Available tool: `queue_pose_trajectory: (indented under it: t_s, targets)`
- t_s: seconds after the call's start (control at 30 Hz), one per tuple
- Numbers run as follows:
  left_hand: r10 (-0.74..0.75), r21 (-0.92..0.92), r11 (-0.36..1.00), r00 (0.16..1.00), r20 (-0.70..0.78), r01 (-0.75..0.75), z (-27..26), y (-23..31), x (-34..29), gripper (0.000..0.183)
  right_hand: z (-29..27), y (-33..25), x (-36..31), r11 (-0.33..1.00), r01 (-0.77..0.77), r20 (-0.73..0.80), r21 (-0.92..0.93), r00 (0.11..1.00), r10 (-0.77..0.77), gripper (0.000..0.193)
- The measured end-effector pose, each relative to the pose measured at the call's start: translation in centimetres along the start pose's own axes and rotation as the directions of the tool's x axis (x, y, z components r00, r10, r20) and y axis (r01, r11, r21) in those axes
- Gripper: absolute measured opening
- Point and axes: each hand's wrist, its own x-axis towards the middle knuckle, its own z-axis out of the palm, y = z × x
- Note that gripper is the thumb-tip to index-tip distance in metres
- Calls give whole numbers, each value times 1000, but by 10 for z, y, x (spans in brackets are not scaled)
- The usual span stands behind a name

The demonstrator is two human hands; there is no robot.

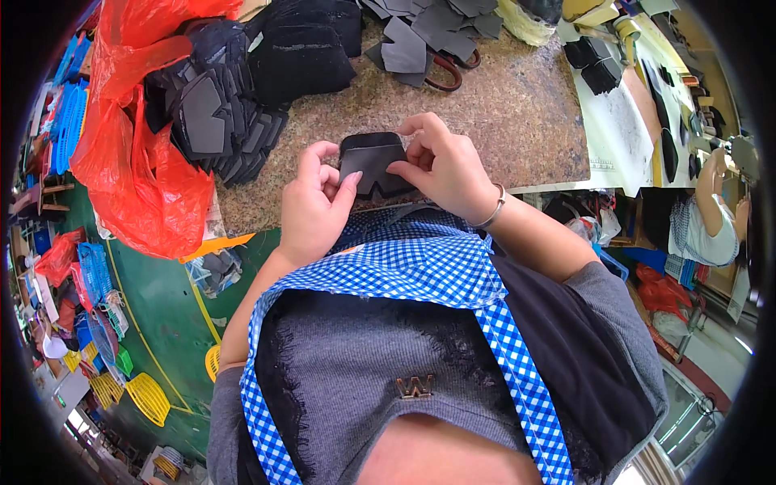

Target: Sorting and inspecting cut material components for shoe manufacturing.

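Between my two hands is a dark cut piece (373, 160), with a smooth grey panel lying over black material that shows along its top and lower edges. Its lower edge has a notch. My left hand (314, 204) pinches the piece's left side, thumb on the grey face. Thumb and bent fingers of my right hand (447, 166) grip the upper right side. The piece is just above the near part of a speckled brown work board (517, 121). What lies under the piece is hidden.
At the left, a heap of notched grey pieces (206, 117) sits beside a red plastic bag (137, 190). Black pieces (303, 52) are stacked behind. Loose grey pieces (406, 50) partly cover dark red looped handles (446, 74). Another person (711, 230) is at the far right.
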Motion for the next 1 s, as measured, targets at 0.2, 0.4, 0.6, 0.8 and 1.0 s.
queue_pose_trajectory:
  t_s: [0.2,0.4,0.6,0.8,1.0]
  targets:
    - [30,239,971,1000,5,-31,5,-2,1,40,6,7,1,991,96,-2,-94,995,-97,45]
    - [-109,437,896,994,32,84,4,12,5,36,6,5,5,762,489,-52,-425,827,-560,26]
    - [565,582,510,757,329,-634,-6,-7,15,22,5,14,7,710,642,299,-288,765,-571,26]
    - [784,669,478,619,-32,-570,-41,17,92,27,-15,6,23,857,494,53,-146,869,-491,15]
    - [499,713,670,837,-226,-208,-52,13,136,38,-54,24,91,926,258,-304,-277,890,-339,12]
